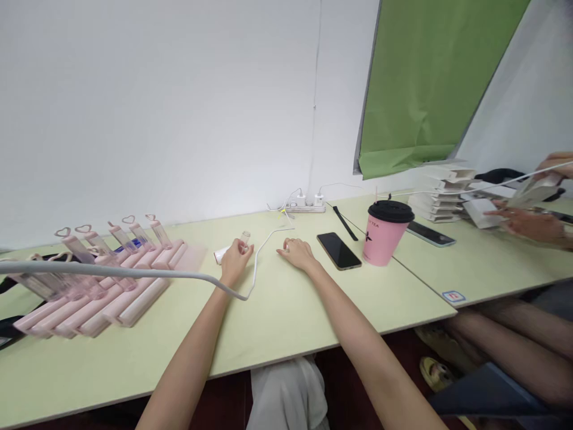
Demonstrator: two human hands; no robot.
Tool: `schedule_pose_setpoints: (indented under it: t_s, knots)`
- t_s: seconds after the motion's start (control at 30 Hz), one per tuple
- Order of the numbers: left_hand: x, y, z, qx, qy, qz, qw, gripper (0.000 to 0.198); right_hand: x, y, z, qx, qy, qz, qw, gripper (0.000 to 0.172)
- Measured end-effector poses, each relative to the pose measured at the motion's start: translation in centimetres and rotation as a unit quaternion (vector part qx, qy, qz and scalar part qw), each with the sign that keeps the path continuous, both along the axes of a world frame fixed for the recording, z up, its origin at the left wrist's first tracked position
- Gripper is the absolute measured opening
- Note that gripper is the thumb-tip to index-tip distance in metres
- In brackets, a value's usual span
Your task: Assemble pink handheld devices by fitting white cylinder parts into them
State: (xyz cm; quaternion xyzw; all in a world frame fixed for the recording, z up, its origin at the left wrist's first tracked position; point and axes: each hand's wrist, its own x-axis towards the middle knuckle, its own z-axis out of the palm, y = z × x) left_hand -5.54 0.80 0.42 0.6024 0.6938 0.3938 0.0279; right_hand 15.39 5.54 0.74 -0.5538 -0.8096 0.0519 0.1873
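My left hand (236, 260) is closed around a white cylinder (219, 255) with a clear tube end (245, 236) sticking up by the thumb. Much of this piece is hidden by the fingers. A short way to the right, my right hand (297, 252) rests low over the table with its fingers curled together. Whatever it pinches, if anything, is too small to make out. To the left lie rows of pale pink cylinders (134, 301), and among them stand several clear tubes (160, 234) with pink bases and loop tops, some heart-shaped.
A white cable (179, 274) crosses in front of the view. Right of my hands are a phone (339, 250), a black strap (345, 223) and a pink lidded cup (384, 239). A power strip (305, 209) sits by the wall. Another person's hands (521, 226) handle white boxes near a box stack (441, 194).
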Motion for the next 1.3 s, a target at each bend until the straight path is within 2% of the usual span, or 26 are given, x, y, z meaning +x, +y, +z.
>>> schedule_pose_setpoints:
  t_s: [0.17,0.23,0.3,0.43,0.53,0.6,0.7,0.83,0.9,1.0,1.1,1.23,1.3]
  knots:
    - [1.3,1.4,-2.9,0.072,0.051,-0.19,0.978,0.023,1.1,0.6,-0.7,0.043,-0.047,-0.093,0.994,0.039]
    - [1.2,2.1,-4.0,0.068,0.036,-0.236,0.969,0.022,1.0,0.6,-0.5,0.065,-0.032,-0.094,0.993,0.046]
    - [1.0,2.6,-4.7,0.049,0.014,-0.26,0.964,0.026,0.5,0.5,-0.2,0.093,0.004,-0.048,0.995,0.046]
    - [1.0,3.0,-5.0,0.062,-0.028,-0.243,0.968,0.055,-1.6,-0.2,-0.1,0.062,0.073,0.147,0.985,0.041]
    - [0.9,2.7,-4.1,0.099,0.001,-0.231,0.968,0.07,-2.4,-0.3,-0.8,0.052,0.059,0.218,0.973,0.038]
    - [0.4,2.4,-3.4,0.118,0.056,-0.201,0.971,0.075,-2.0,0.1,-1.4,0.072,0.031,0.214,0.974,0.029]
    - [-1.0,1.8,-2.6,0.114,0.164,-0.124,0.972,0.075,-0.6,1.1,-1.9,0.115,-0.001,0.146,0.983,0.024]
    - [-2.6,1.6,-2.5,0.063,0.245,-0.055,0.966,0.054,1.1,1.8,-1.9,0.214,-0.004,0.012,0.977,0.035]
    - [-2.8,1.5,-2.4,0.042,0.251,-0.045,0.966,0.039,1.1,1.6,-1.5,0.231,0.02,-0.001,0.973,0.038]
    - [-2.4,1.2,-1.9,0.04,0.246,-0.06,0.967,0.027,-0.4,0.7,-0.8,0.201,0.087,0.015,0.976,0.031]
    - [-1.1,0.7,-1.4,0.07,0.233,-0.149,0.958,0.028,-2.6,0.0,-0.8,0.129,0.204,0.024,0.97,0.032]
    - [0.8,0.8,-1.8,0.117,0.194,-0.24,0.944,0.034,-4.6,0.4,-2.2,-0.05,0.369,0.072,0.925,0.044]
    - [1.3,1.1,-2.3,0.118,0.205,-0.261,0.936,0.038,-4.8,1.1,-3.0,-0.116,0.411,0.103,0.898,0.041]
